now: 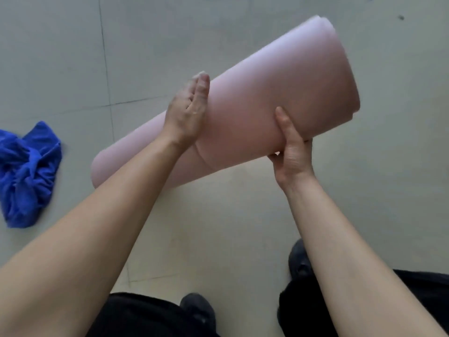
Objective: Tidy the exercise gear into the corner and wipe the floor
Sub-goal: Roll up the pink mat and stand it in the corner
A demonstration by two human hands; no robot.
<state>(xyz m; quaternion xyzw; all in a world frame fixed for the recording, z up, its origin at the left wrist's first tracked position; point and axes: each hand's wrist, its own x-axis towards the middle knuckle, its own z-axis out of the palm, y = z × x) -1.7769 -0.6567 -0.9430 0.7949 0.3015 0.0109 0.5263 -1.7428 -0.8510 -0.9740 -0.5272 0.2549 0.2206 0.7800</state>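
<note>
A rolled pink exercise mat point(262, 98) is held up off the floor, tilted, its upper end at the top right and its lower end at the left. My left hand point(187, 110) lies flat against the roll's left side, fingers straight. Under the roll my right hand point(291, 147) grips its lower edge, thumb up on the front. A crumpled blue cloth point(26, 173) lies on the floor at the left, apart from both hands.
The floor point(218, 227) is pale grey tile with dark joints. My two dark shoes point(300, 259) and dark trouser legs point(136, 314) show at the bottom. A small dark speck point(401, 17) marks the floor at the top right.
</note>
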